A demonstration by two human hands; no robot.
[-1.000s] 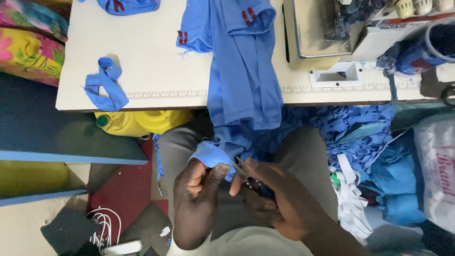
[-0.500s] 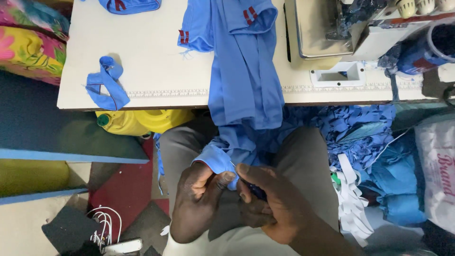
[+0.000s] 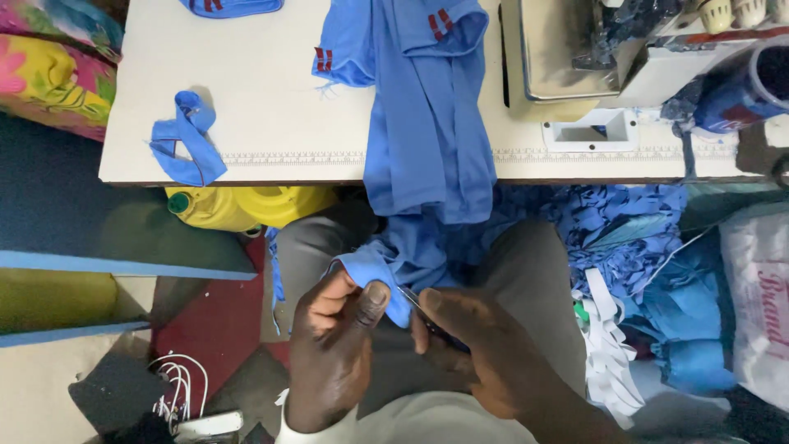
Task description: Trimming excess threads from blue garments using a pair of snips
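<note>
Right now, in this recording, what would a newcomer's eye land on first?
The long blue fabric garment spilling off the white worktable into the seated person's lap. At its lower end, the left hand pinches the blue edge while the right hand works a small dark tool, perhaps scissors, against it. A heap of blue fabric scraps lies at right.

The garment [image 3: 427, 140] is soft matt blue cloth, its edge frayed where the left hand [image 3: 333, 345] pinches it. The tool [image 3: 423, 316] in the right hand [image 3: 485, 353] looks like thin dark metal. The counter [image 3: 279, 123] is smooth, matt white laminate. The machine plate [image 3: 563, 49] is dull brushed metal. The jug [image 3: 246, 205] is glossy yellow plastic. The scraps [image 3: 616, 230] are limp blue cloth, and the bag [image 3: 760, 304] is crinkled white plastic.
</note>
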